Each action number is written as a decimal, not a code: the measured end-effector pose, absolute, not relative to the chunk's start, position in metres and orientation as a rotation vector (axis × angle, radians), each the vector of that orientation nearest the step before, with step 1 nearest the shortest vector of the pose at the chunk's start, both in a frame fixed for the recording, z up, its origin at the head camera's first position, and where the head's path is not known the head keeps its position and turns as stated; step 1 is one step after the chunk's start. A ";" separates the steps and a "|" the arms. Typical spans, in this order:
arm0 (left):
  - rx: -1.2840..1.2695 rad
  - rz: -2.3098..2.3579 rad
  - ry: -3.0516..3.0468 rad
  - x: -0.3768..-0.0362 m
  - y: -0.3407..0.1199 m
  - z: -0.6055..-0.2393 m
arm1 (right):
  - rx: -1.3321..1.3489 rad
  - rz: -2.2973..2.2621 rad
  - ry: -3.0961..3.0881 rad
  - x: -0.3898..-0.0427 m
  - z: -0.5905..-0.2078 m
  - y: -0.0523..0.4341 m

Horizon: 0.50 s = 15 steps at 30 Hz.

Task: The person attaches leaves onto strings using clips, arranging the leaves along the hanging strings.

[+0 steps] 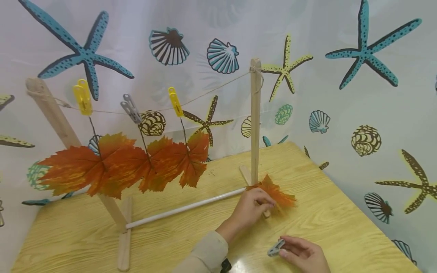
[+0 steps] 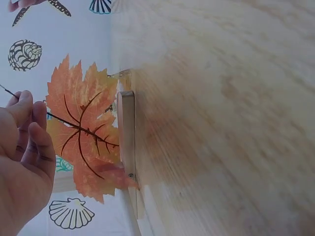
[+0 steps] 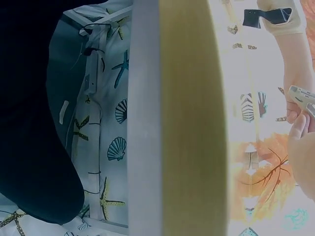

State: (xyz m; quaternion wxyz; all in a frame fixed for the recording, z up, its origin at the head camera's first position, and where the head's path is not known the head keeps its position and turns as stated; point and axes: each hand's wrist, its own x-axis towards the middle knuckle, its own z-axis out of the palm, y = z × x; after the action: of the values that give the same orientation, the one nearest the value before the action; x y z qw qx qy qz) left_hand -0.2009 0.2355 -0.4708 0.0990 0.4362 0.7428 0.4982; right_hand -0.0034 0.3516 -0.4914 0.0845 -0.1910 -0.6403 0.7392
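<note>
Orange maple leaf, dark-veined, stem seemingly pinched in left-hand fingers; right-hand fingers gripping grey clothespin.

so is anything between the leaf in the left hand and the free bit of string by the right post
Nothing visible blocks it. The left hand holds the loose leaf by its stem at the foot of the right post. The string between the nearest yellow peg and that post hangs bare. The right hand holds a grey peg.
</note>
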 end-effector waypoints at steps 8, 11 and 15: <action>1.188 1.682 2.145 -0.205 0.224 -0.464 | -0.425 2.187 -1.976 -0.008 -0.494 0.350; 1.127 1.722 2.123 -0.207 0.218 -0.461 | -0.369 2.166 -1.986 -0.009 -0.495 0.348; 1.047 1.766 2.088 -0.209 0.212 -0.457 | -0.257 2.175 -1.962 -0.010 -0.495 0.347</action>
State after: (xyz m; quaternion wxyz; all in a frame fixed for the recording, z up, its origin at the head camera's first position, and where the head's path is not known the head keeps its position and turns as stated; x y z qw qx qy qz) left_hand -0.2089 0.2118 -0.4573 0.1064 0.3555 0.7091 0.5995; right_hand -0.0104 0.3469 -0.4945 0.1004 -0.0871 -0.6639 0.7359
